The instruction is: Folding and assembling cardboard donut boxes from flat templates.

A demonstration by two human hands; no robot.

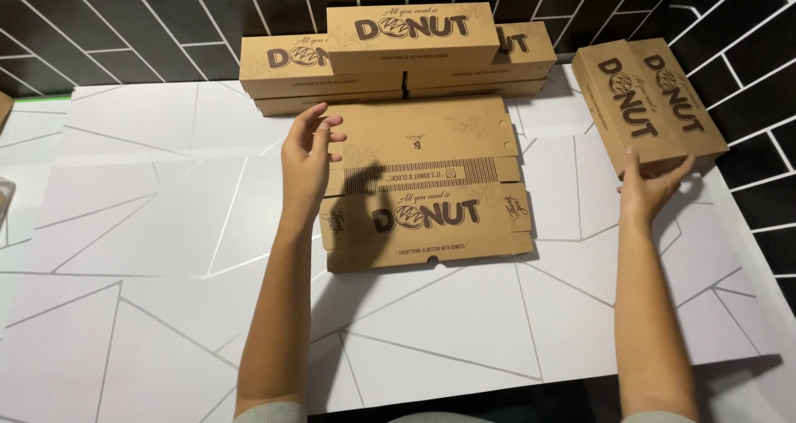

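A flat, unfolded brown cardboard box blank point(431, 182) with dark printing lies on the white table. My left hand point(307, 162) hovers at its left edge with fingers apart, holding nothing. My right hand point(651, 187) touches the near end of an assembled brown box point(647, 99) lying at an angle at the right, fingers spread along its edge.
Three assembled brown boxes point(410, 37) are stacked at the back against a dark tiled wall point(124, 17). The white table point(149, 224) has thin grey line patterns. Its front edge runs along the bottom right.
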